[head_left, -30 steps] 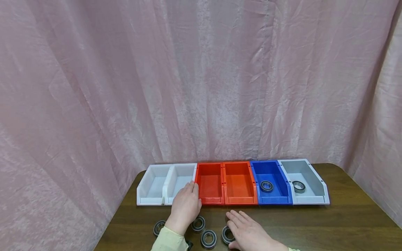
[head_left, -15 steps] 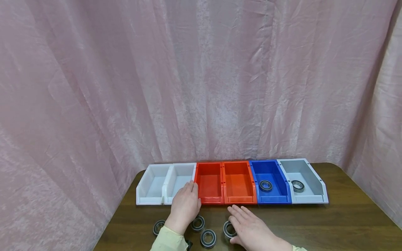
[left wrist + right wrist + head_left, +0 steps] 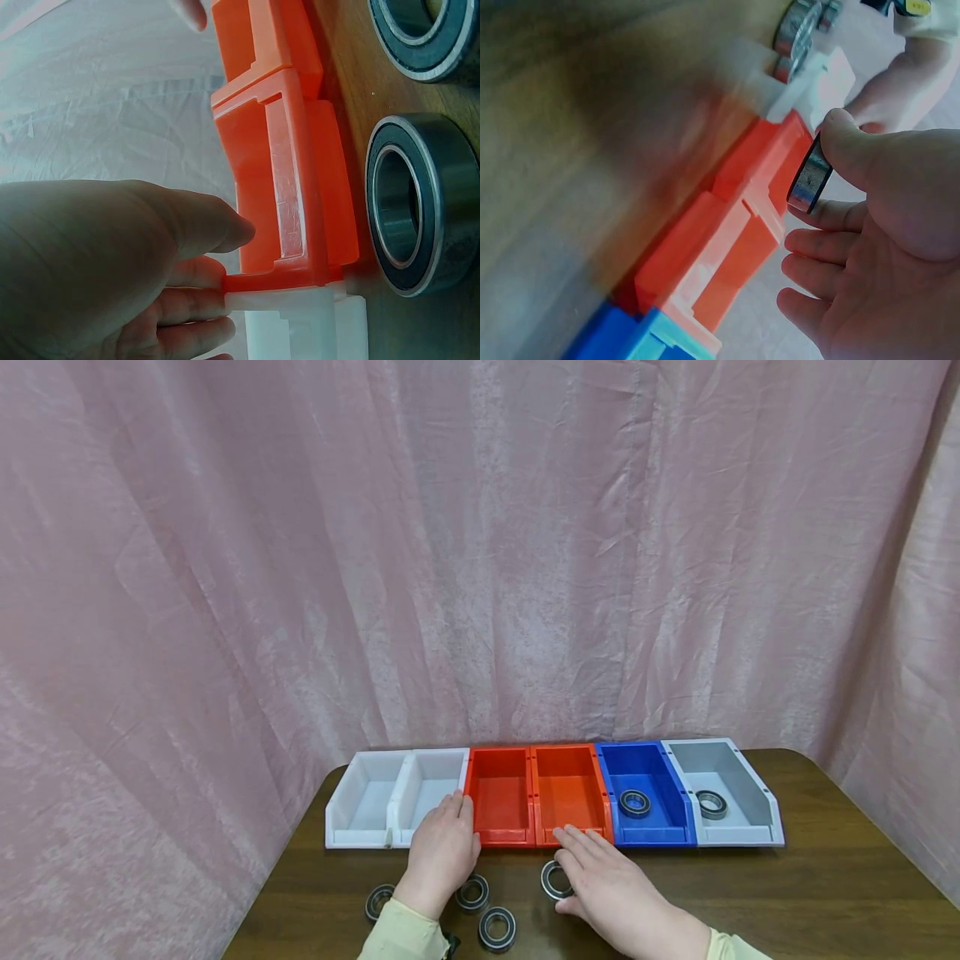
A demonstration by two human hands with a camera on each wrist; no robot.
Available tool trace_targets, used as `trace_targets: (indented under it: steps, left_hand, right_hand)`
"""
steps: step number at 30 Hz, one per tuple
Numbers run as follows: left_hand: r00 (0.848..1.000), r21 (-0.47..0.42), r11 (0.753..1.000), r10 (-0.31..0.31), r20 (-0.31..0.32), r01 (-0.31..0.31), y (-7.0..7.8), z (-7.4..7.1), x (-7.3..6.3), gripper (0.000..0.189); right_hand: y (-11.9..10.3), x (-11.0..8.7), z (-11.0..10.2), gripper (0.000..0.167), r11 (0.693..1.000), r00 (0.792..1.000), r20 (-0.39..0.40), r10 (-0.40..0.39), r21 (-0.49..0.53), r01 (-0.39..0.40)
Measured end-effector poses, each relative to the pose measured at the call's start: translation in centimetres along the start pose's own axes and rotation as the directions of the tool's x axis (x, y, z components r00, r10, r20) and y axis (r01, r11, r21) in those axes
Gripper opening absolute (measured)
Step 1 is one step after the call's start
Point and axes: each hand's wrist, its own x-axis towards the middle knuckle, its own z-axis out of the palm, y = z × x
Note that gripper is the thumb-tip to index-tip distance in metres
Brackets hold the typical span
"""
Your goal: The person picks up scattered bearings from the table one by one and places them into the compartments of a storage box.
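Note:
My right hand pinches a ball bearing between thumb and index finger, held above the table in front of the orange bin. In the right wrist view this bearing is seen edge-on, the other fingers loosely extended. My left hand rests with extended fingers at the shared edge of the second white bin and the red bin; it holds nothing. Near the left forearm lie three more bearings on the table, one right of the wrist, one nearer, one left, partly covered.
The bins form a row across the brown table. A blue bin and a grey bin at the right each contain one bearing. Another white bin ends the row at the left. A pink curtain hangs behind.
My right hand has lifted the bearing off the table and moved it forward, toward the orange bin. The left hand has stayed in place.

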Motion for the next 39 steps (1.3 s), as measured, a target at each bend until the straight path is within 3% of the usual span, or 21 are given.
trace_targets:
  steps: [11, 22, 39]
  left_hand:
    - [1.0, 0.013, 1.0, 0.009, -0.029, -0.009, -0.1, 0.0, -0.1, 0.066]
    - [1.0, 0.027, 1.0, 0.015, -0.018, -0.014, -0.2, 0.0, 0.0, 0.064]
    - [1.0, 0.038, 0.999, 0.021, -0.009, -0.021, -0.2, 0.1, 0.0, 0.063]
  right_hand:
    - [1.5, 0.5, -0.7, 0.052, 0.995, 0.984, -0.177, -0.034, -0.097, 0.017]
    - [3.4, 1.7, -1.1, 0.048, 0.994, 0.972, -0.236, -0.014, -0.106, -0.012]
    - [4.8, 3.6, -2.0, 0.053, 0.994, 0.973, -0.221, 0.072, -0.07, -0.089]
